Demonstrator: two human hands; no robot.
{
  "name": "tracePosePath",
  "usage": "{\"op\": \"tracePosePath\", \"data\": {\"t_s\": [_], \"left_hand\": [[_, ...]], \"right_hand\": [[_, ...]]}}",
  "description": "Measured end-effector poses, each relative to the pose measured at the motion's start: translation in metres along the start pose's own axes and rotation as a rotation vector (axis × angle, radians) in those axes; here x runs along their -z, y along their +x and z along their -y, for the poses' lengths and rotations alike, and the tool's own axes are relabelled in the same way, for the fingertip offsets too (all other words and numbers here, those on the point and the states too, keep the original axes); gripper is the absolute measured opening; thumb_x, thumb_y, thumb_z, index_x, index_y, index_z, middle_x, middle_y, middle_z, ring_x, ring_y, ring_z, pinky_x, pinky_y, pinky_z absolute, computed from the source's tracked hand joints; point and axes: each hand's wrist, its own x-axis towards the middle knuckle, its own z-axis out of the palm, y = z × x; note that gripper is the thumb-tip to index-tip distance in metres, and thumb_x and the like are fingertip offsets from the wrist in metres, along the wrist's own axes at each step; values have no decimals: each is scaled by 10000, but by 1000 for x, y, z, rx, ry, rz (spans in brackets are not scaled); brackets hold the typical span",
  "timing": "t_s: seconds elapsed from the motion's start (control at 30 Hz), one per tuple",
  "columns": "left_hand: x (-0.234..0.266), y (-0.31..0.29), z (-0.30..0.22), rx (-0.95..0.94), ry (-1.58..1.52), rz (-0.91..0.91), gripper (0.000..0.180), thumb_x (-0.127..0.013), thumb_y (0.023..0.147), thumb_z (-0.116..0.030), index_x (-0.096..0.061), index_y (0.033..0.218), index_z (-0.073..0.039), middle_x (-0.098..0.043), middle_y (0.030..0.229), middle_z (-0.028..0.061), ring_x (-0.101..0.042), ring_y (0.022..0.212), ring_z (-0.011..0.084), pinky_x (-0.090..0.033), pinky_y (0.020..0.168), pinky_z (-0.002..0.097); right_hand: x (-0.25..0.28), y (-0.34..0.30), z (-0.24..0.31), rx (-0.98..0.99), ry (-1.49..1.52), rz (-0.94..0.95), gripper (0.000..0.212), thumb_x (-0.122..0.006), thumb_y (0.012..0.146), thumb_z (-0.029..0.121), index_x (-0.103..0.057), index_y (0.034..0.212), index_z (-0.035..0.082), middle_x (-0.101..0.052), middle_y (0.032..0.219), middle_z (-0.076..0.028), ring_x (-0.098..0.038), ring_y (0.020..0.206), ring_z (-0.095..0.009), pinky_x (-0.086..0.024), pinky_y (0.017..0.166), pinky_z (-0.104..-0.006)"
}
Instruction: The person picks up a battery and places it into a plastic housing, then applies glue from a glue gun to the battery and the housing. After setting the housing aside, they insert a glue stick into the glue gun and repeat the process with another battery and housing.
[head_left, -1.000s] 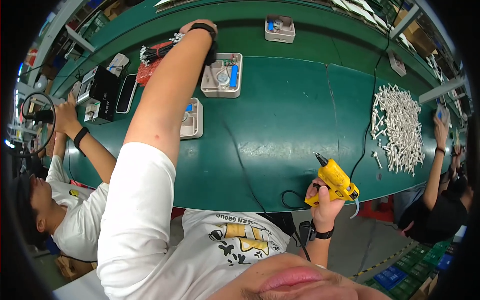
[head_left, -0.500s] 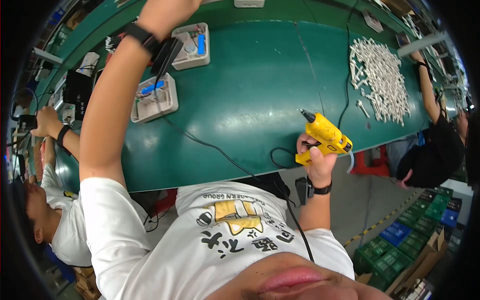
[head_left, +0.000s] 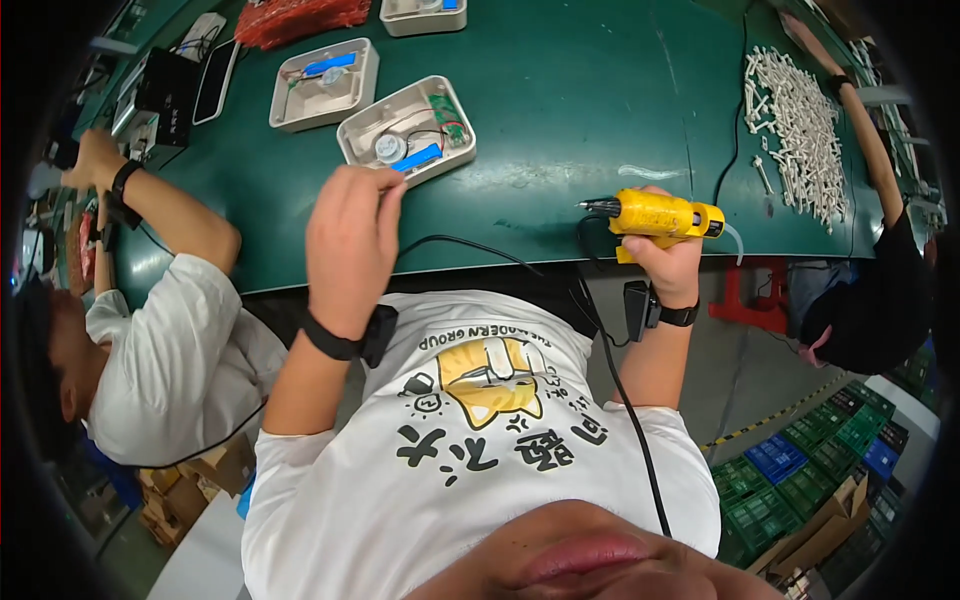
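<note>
- the right hand was wrapped tight round the handle of a yellow glue gun at the near edge of the green bench, right of the person's chest.
- the gun's long axis lay nearly level, left to right; its dark nozzle pointed left, toward the open white housing, with bare bench between them.
- the left hand was raised near the bench edge, fingers curled shut with the tips pressed together by the housing's near corner; whether they pinched a wire or a small part could not be told.
- the open white housing lay tilted on the bench, showing a blue cylindrical cell, a small green board and thin wires; a second housing lay just beyond it, farther left.
- risk, as a judgement: the hot nozzle sat close to the left fingers' line of work, so a hasty swing could touch skin or smear glue on the cell or board.
- risk, as a judgement: the black cord ran along the bench edge under the left forearm and could snag, jerking the gun off aim.
- a pile of white rods lay far right, near a co-worker's arm; another co-worker sat at the left.
</note>
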Motion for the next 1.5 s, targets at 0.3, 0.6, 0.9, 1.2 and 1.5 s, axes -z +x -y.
{"op": "tracePosePath", "data": {"t_s": [0.3,0.6,0.9,1.2,1.5], "left_hand": [[-3,23,3,-321,50,-87,295,-718,931,-29,-707,1225,-45,-717,1277,133,-666,1074,356,-542,879,431],[-2,40,51,-184,29,55,177,-749,911,-92,-756,1083,-47,-708,1271,75,-669,1094,286,-549,885,405],[12,50,53,-172,-99,232,95,-796,862,-131,-784,923,-59,-755,1108,71,-728,879,283,-588,780,409],[10,55,47,-192,136,388,139,-826,834,-185,-798,916,-76,-770,944,74,-741,861,315,-599,766,414],[7,38,59,-259,30,230,144,-836,862,-162,-788,939,-49,-763,912,114,-757,829,306,-605,754,401]], "right_hand": [[-14,-6,-9,9,-48,-146,501,-830,883,46,-635,1339,-25,-760,1153,-138,-758,989,-231,-604,862,-335],[-24,-4,-3,7,-58,-178,485,-825,902,57,-631,1340,-18,-757,1148,-141,-755,972,-211,-600,818,-310],[-34,0,-3,-76,6,-282,387,-765,945,6,-615,1301,-13,-735,1133,-148,-689,819,-158,-582,726,-315],[-97,25,33,-90,-83,-249,264,-761,936,-18,-620,1154,24,-728,1109,-138,-635,723,-118,-551,668,-286],[-122,36,57,-194,-130,-61,222,-804,924,24,-665,1097,26,-728,1048,-85,-650,778,-100,-533,665,-248]]}}
